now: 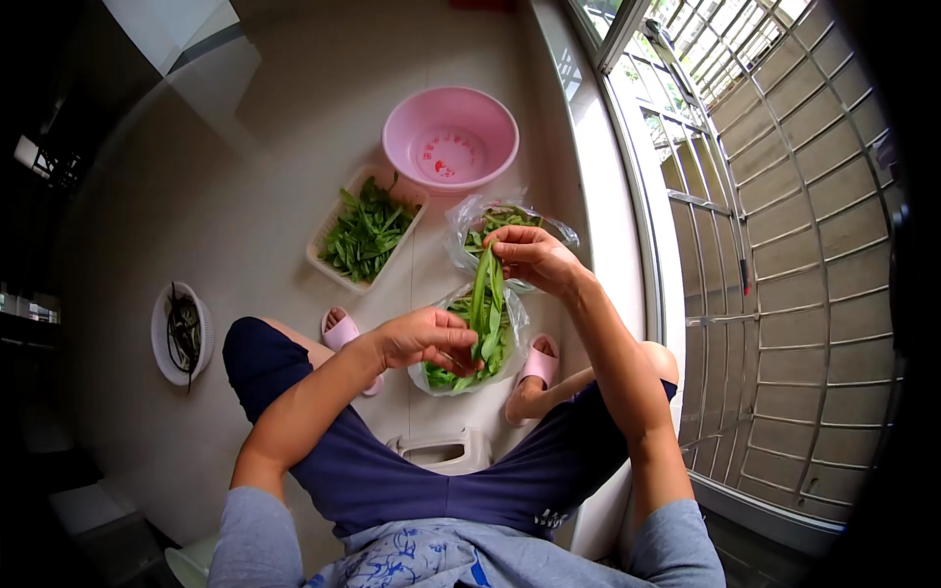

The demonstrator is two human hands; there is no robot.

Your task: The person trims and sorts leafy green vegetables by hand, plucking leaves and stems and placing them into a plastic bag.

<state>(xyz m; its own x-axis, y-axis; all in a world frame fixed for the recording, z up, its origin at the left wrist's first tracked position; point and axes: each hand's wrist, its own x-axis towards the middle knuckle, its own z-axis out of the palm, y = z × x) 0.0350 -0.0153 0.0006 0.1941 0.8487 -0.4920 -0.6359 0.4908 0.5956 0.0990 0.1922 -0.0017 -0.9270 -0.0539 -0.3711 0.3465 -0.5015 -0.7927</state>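
Between my two hands hangs a long leafy green vegetable (485, 302), roughly upright. My right hand (534, 257) pinches its upper end. Around its lower leaves, my left hand (426, 340) has its thumb and fingers closed. Directly below is a clear plastic bag (516, 365) of more greens, open at the top, on the floor between my feet. A second clear bag (561, 231) with greens lies just beyond my right hand, partly hidden by it. Left of the bags, a pale rectangular basket (326, 265) holds a heap of loose green leaves (368, 230).
A pink basin (451, 103) stands behind the basket. At far left is a white round basket (162, 343) with dark, long pods or strips (184, 328). A pale plastic stool (475, 451) shows between my legs. A sill (608, 225) and barred window (784, 245) border the right.
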